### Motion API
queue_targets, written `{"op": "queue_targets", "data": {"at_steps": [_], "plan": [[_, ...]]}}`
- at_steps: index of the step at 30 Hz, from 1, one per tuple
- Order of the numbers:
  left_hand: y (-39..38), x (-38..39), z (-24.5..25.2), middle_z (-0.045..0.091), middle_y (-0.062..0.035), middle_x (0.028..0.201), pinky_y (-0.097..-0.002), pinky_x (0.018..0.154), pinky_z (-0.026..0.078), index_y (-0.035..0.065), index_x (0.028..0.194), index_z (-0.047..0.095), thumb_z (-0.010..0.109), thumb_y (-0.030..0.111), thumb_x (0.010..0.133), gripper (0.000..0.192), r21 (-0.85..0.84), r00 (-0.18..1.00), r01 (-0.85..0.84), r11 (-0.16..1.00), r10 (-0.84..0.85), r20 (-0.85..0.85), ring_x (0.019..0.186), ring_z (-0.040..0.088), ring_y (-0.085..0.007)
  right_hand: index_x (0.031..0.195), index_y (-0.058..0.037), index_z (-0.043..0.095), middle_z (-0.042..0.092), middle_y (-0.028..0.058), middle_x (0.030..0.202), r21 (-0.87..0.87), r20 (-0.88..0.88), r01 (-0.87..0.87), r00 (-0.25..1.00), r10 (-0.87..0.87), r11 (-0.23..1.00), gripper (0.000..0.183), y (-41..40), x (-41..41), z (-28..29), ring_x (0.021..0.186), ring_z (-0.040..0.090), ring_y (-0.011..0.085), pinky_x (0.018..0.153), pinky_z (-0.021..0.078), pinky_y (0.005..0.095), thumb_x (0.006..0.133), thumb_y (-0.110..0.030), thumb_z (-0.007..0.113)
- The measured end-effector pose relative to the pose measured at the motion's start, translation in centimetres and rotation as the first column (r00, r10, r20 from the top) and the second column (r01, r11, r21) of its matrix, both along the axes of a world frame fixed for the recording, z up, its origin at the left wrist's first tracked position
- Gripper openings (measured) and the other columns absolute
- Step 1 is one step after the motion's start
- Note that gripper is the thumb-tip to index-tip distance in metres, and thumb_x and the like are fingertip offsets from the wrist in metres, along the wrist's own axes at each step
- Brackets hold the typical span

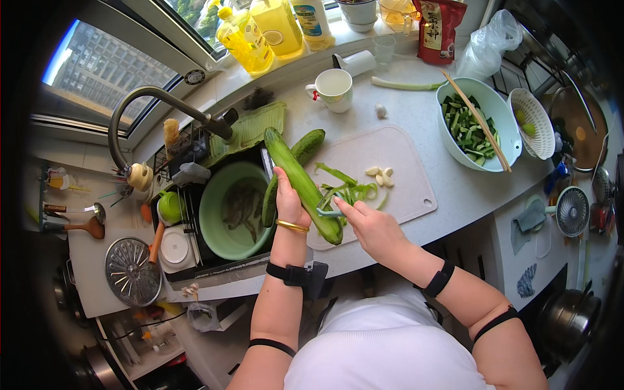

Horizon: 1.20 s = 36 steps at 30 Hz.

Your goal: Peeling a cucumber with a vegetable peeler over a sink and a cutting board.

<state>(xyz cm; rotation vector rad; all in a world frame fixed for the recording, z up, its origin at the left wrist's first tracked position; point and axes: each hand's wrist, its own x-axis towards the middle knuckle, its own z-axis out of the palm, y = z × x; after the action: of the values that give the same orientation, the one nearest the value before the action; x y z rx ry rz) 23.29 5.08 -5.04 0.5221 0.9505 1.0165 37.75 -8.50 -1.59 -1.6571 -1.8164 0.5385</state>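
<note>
My left hand [291, 202] grips a long, partly peeled cucumber [302, 180], held slantwise above the near left part of a pale cutting board [409, 170]. In my right hand [373, 226] is a light blue-green peeler [331, 213], its head against the lower half of that cucumber. Strips of green peel [358, 192] lie on the board beside the peeler. Several peeled garlic cloves [380, 175] rest farther right on the same board. Behind the held cucumber, an unpeeled cucumber [309, 145] lies partly hidden, its other end showing near the sink's edge.
A green basin [207, 214] with shrimp-like contents stands in the sink, under a curved faucet [146, 91]. A mug [336, 87] sits behind the board. On the right, chopsticks [477, 119] lie across a pale bowl [446, 131] of cut green vegetables, beside a white colander [541, 131].
</note>
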Motion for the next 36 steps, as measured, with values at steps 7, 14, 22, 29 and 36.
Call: {"op": "queue_targets", "data": {"at_steps": [7,14,22,29,36], "plan": [[1.6,-1.6,-1.7,0.054,-0.0027,0.081,-0.0323,0.062,0.048,0.0178,0.120,0.052,0.035,0.060,0.094,0.052,0.030,0.998,-0.011,0.999,0.009,0.057,0.071,0.053,-0.0168,0.128,-0.0089,0.050,0.055,0.0123,0.087,-0.072,-0.169,0.016,0.985,-0.028,0.997,0.041,-0.7,2.3,-0.8,0.074,0.058,0.0334,0.062,0.0489,0.0414,0.088,-0.008,0.052],[-0.3,-1.4,-0.3,0.055,-0.0012,0.086,-0.0312,0.070,0.049,0.0125,0.123,0.051,0.033,0.058,0.095,0.056,-0.027,0.986,0.071,0.997,-0.066,0.155,0.077,0.055,-0.0148,0.129,-0.0095,0.048,0.058,0.0153,0.100,0.023,-0.274,0.041,0.961,-0.033,0.999,0.039,1.7,2.7,-1.4,0.084,0.059,0.0353,0.071,0.0490,0.0409,0.090,-0.009,0.051],[-2.5,0.0,1.1,0.060,0.0001,0.085,-0.0295,0.072,0.046,0.0133,0.108,0.058,0.032,0.062,0.094,0.057,-0.042,0.960,0.183,0.982,-0.169,0.225,0.076,0.056,-0.0137,0.138,-0.0082,0.039,0.057,0.0176,0.105,-0.013,-0.419,-0.016,0.908,0.009,1.000,0.054,6.9,-0.3,1.4,0.090,0.058,0.0342,0.078,0.0470,0.0373,0.087,-0.001,0.054],[-3.1,-0.2,2.1,0.061,-0.0010,0.083,-0.0301,0.075,0.045,0.0105,0.095,0.059,0.030,0.061,0.095,0.058,0.010,0.952,0.199,0.980,-0.196,0.234,0.078,0.056,-0.0144,0.138,-0.0078,0.040,0.057,0.0176,0.105,0.070,-0.351,-0.001,0.936,0.026,0.998,0.054,7.6,-0.7,1.4,0.090,0.058,0.0337,0.079,0.0470,0.0378,0.086,0.000,0.053],[-2.6,-1.3,0.8,0.058,-0.0009,0.089,-0.0285,0.074,0.048,0.0112,0.113,0.054,0.038,0.040,0.098,0.036,-0.002,0.974,0.192,0.981,-0.191,0.126,0.082,0.057,-0.0138,0.137,-0.0117,0.040,0.057,0.0149,0.107,0.068,-0.399,0.027,0.917,0.002,0.997,0.052,6.6,0.5,0.7,0.085,0.060,0.0332,0.074,0.0480,0.0395,0.088,-0.008,0.054]]}}
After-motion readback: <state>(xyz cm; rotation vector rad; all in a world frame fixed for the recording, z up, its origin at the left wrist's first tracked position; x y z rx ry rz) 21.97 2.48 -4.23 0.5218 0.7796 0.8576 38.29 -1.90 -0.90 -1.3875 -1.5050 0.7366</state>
